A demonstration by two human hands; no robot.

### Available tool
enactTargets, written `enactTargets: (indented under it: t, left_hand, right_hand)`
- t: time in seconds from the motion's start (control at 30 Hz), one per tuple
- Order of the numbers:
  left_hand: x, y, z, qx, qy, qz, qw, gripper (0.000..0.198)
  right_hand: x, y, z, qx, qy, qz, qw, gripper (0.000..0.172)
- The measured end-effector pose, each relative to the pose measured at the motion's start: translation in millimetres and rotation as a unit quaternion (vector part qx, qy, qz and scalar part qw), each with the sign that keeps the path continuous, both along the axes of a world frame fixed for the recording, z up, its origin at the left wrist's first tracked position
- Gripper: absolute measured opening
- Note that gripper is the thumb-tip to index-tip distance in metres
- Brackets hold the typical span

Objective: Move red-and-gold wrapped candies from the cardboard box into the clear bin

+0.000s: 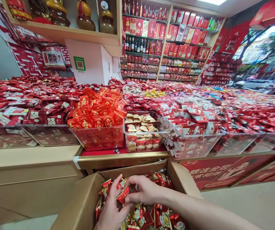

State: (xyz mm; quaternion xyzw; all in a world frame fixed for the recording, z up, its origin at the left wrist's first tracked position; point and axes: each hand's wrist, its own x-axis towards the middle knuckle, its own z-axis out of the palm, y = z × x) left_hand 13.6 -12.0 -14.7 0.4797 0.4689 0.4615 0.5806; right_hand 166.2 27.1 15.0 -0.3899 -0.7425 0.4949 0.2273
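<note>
Both hands are inside an open cardboard box point(81, 199) filled with red and gold wrapped candies point(162, 218). My right hand point(145, 190) reaches in from the right, its thumb and fingers closed on a red candy packet point(123, 195). On the left, my left hand point(112, 207) is cupped beside that packet, thumb and fingers spread apart. Whether its palm touches the packet cannot be made out. Behind the box, a clear bin point(143, 142) contains gold and cream packets. Left of it stands a bin of bright red packets point(98, 118).
A wooden counter edge point(125, 157) borders the box's far side. Further clear bins point(192, 145) of red and white packets line the counter. A white box with a QR code point(89, 60) stands behind them, below a shelf of gourd-shaped bottles point(86, 16). Stocked wall shelves point(147, 28) rise beyond.
</note>
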Motion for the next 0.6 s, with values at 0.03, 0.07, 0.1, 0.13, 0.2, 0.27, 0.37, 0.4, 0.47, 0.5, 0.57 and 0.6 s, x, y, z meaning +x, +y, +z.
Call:
enactTargets:
  t: [0.03, 0.07, 0.1, 0.13, 0.2, 0.27, 0.37, 0.4, 0.47, 0.5, 0.57, 0.6]
  left_hand:
    - [0, 0, -0.9, -0.001, -0.002, -0.005, 1.000, 0.077]
    - [-1, 0, -1.8, -0.001, -0.005, -0.009, 1.000, 0.080]
    - [-1, 0, -2.9, 0.002, -0.007, -0.012, 1.000, 0.081]
    - [-2, 1, -4.1, 0.007, -0.008, -0.012, 1.000, 0.078]
    - [-3, 2, -7.1, 0.016, -0.001, -0.006, 1.000, 0.068]
    - [-5, 4, -10.9, 0.020, 0.015, 0.007, 1.000, 0.056]
    - [-7, 7, -17.7, 0.011, 0.031, 0.009, 0.999, 0.048]
    - [-8, 8, -20.2, 0.007, 0.034, 0.010, 0.999, 0.047]
    - [-10, 9, -25.4, 0.004, 0.039, 0.008, 0.999, 0.043]
    - [-11, 9, -27.8, 0.005, 0.041, 0.004, 0.999, 0.040]
    - [-14, 10, -32.1, 0.010, 0.047, -0.006, 0.999, 0.036]
    - [-15, 11, -33.7, 0.009, 0.052, -0.012, 0.999, 0.035]
  right_hand:
    - [0, 0, 3.6, 0.023, -0.016, 0.000, 1.000, 0.023]
    - [2, 1, 10.2, 0.047, -0.027, -0.002, 0.999, 0.017]
    - [4, 1, 20.3, 0.067, -0.028, -0.006, 0.997, 0.013]
    - [8, 3, 34.1, 0.086, -0.020, -0.015, 0.996, 0.011]
    - [19, 9, 70.8, 0.125, 0.011, -0.043, 0.991, 0.012]
    - [33, 22, 111.6, 0.207, 0.048, -0.097, 0.972, 0.014]
    - [51, 53, 156.2, 0.344, 0.060, -0.233, 0.908, 0.015]
    - [55, 65, 163.2, 0.367, 0.037, -0.258, 0.893, 0.015]
    - [60, 87, 166.5, 0.372, -0.040, -0.258, 0.891, 0.013]
    - [60, 96, 164.4, 0.357, -0.081, -0.234, 0.901, 0.012]
    - [58, 108, 157.3, 0.316, -0.153, -0.177, 0.920, 0.010]
    - [56, 111, 153.9, 0.295, -0.184, -0.151, 0.925, 0.009]
